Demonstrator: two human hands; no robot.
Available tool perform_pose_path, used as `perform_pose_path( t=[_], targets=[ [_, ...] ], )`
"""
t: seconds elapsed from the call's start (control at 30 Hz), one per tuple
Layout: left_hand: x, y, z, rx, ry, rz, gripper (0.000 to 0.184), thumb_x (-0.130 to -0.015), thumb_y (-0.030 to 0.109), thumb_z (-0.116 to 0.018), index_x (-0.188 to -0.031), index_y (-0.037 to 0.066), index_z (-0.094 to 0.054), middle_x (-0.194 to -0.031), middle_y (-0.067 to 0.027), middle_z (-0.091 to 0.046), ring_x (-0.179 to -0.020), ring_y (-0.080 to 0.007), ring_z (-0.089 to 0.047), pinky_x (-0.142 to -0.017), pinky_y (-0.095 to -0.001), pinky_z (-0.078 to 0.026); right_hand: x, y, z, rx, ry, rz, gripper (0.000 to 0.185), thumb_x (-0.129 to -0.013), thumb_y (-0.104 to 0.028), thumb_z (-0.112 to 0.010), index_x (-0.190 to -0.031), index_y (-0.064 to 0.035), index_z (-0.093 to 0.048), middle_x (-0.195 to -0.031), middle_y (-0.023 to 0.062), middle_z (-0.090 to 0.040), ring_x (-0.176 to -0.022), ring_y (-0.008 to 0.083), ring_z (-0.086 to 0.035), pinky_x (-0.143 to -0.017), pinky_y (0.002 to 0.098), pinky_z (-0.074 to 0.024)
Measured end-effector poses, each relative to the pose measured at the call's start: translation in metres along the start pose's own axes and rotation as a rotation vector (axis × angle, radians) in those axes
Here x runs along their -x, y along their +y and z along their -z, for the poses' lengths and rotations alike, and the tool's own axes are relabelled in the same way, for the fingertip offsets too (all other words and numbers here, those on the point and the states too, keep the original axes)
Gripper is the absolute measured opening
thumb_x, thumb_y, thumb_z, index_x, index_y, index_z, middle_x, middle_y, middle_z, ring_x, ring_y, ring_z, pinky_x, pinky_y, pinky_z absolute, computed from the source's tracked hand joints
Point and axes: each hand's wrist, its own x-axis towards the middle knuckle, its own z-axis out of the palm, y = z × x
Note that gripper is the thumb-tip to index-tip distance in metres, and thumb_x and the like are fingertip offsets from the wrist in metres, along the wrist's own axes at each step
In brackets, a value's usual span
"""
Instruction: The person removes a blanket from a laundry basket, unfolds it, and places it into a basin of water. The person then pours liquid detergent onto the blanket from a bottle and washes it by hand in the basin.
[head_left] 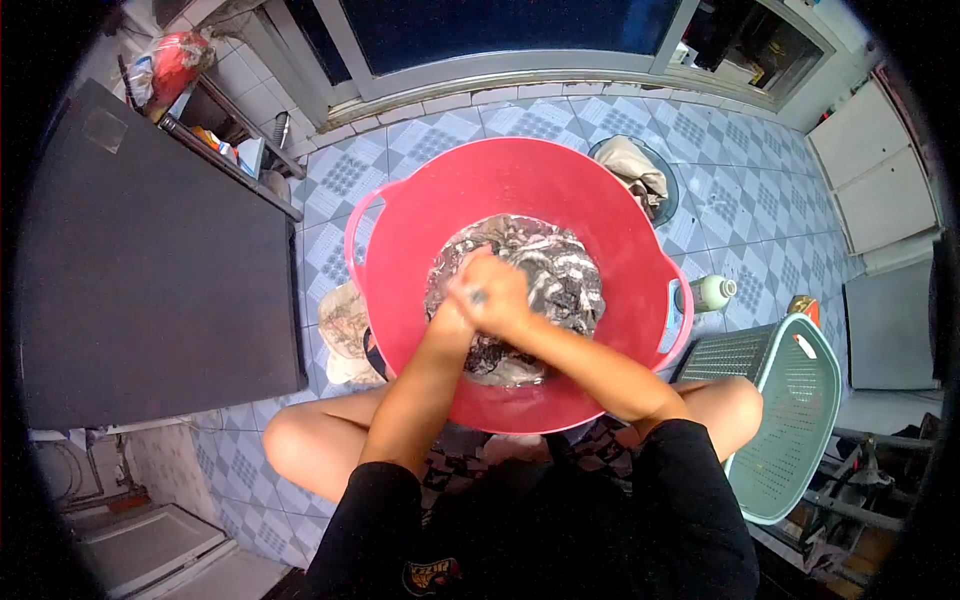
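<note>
Both hands are pressed together above the middle of a large red tub (pixel 520 170). My right hand (pixel 500 292) is closed in a fist, its fingers curled over the left. My left hand (pixel 466 290) lies partly behind it, closed and somewhat blurred. Whatever is between the hands is hidden. Just beneath them, wet dark-and-white patterned clothes (pixel 565 275) sit in water at the bottom of the tub.
A basin with a beige cloth (pixel 630 165) stands behind the tub. To the right are a whitish bottle (pixel 712 293) and a green laundry basket (pixel 800 420). More light cloth (pixel 343 330) lies at left, beside a dark cabinet (pixel 170 270).
</note>
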Motion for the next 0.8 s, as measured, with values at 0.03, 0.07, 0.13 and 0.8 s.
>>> perform_pose_path(
  t=[0.03,0.07,0.13,0.8],
  targets=[
    [0.003,-0.011,0.02,-0.047,-0.154,-0.2,0.042,-0.088,0.037,-0.039,-0.114,0.006,-0.048,-0.108,-0.0074,-0.052,-0.089,-0.019,-0.052,-0.081,-0.0331,-0.042,0.0,0.002,0.0,0.002,0.0,-0.001,0.025,-0.079,-0.032,-0.053,-0.067,-0.0118,-0.062,-0.07,0.0035,-0.061,-0.053,0.0182,-0.056,-0.044,0.032,-0.0447],
    [-0.001,-0.013,0.021,-0.047,-0.151,-0.193,0.042,-0.088,0.037,-0.039,-0.114,0.006,-0.048,-0.108,-0.0074,-0.052,-0.089,-0.019,-0.052,-0.081,-0.0331,-0.042,0.001,0.004,0.0,0.111,-0.195,-0.016,0.026,-0.079,-0.033,-0.053,-0.067,-0.012,-0.062,-0.068,0.004,-0.06,-0.053,0.0198,-0.056,-0.046,0.0328,-0.0456],
    [-0.013,-0.014,0.023,-0.018,0.163,0.24,0.043,-0.088,0.036,-0.041,-0.118,0.005,-0.046,-0.113,-0.0087,-0.05,-0.097,-0.0207,-0.049,-0.085,-0.0365,-0.039,-0.002,0.021,0.0,0.087,-0.206,-0.011,0.028,-0.079,-0.035,-0.052,-0.068,-0.0121,-0.063,-0.062,0.0072,-0.06,-0.054,0.0237,-0.057,-0.054,0.0345,-0.0489],
    [-0.001,0.092,-0.03,0.439,0.0,0.036,0.043,-0.069,0.012,-0.05,-0.105,-0.01,-0.049,-0.103,-0.0196,-0.056,-0.096,-0.0304,-0.055,-0.088,-0.0407,-0.043,-0.042,0.088,0.068,-0.661,-0.734,-0.797,0.037,-0.071,-0.024,-0.071,-0.096,-0.0003,-0.059,-0.088,0.0045,-0.06,-0.079,0.011,-0.054,-0.072,0.0259,-0.0434]
  ],
)
